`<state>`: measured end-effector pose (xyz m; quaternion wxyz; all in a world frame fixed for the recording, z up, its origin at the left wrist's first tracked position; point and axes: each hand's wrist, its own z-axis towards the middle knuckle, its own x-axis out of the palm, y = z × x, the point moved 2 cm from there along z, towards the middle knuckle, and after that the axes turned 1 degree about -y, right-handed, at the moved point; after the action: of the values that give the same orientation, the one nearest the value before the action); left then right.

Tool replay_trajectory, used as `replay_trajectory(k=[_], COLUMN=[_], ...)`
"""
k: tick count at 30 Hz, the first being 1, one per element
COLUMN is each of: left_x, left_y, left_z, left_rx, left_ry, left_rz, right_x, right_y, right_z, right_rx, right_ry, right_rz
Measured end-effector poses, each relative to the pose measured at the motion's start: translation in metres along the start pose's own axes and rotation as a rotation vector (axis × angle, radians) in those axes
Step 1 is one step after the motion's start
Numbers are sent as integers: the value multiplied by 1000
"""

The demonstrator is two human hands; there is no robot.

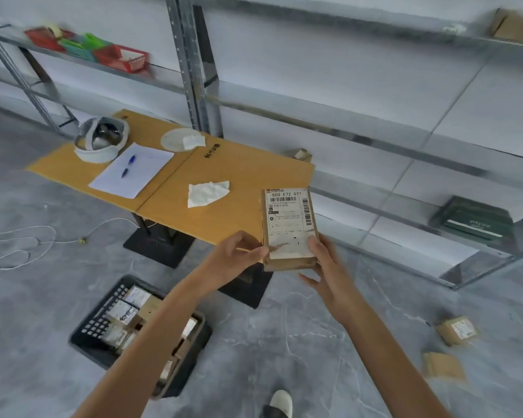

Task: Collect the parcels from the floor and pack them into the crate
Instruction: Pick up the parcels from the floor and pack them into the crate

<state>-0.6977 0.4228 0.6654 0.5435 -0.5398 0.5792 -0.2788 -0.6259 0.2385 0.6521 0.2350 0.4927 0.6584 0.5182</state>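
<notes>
As right hand (pixel 326 268) grips parcel (pixel 289 224), crate (pixel 98 325) lower-left

A parcel storeroom or small sorting depot: bare steel racking (pixel 189 70) lines the white wall (pixel 314 55) across the top and right of the frame, the parcel (pixel 287 264) at centre carries a barcoded shipping label (pixel 287 212), more parcels (pixel 456 330) lie on the grey floor (pixel 284 342) at lower right, and a black crate (pixel 103 312) at lower left holds others
</notes>
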Motion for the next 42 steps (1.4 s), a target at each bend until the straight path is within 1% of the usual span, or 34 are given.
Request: replay_trajectory(k=[5,8,13,16,20,22,26,28,30,32,34,36,39,40,42], left_x=[-76,-126,-200,-235,-255,-254,-236,-226,-223,-225,-228,-233,-250,-257,-274], left_y=[44,74,128,149,176,191,221,233,243,251,256,263,278,285,301], left_z=[-45,-79,-121,-130,-127,-118,-92,-78,-62,-48,-37,-28,-14,-10,-6], left_rx=[-34,-97,-181,-246,-341,-419,-561,-608,-645,-679,-695,-692,-706,-699,-660], left_ry=[-45,-68,-25,-74,-85,-93,-132,-132,-151,-200,-208,-191,-151,-119,-36], left_rz=[-32,-79,-66,-131,-324,-382,-478,-515,-538,-554,-537,-473,-355,-288,-138], right_x=[83,143,232,266,287,289,276,269,267,273,283,292,303,308,321], right_y=[-33,-60,-101,-119,-139,-149,-166,-173,-180,-187,-194,-201,-214,-218,-227], right_z=[-11,-19,-35,-38,-29,-18,11,28,43,56,66,76,92,96,97], right_rx=[63,111,172,194,229,260,330,349,350,366,391,407,457,470,470], right_ry=[58,106,152,166,165,135,-30,-79,-64,-14,35,51,-33,-62,-104], right_rz=[-109,-72,-27,-55,-183,-194,-46,51,60,-24,-101,-111,-44,-48,-132])
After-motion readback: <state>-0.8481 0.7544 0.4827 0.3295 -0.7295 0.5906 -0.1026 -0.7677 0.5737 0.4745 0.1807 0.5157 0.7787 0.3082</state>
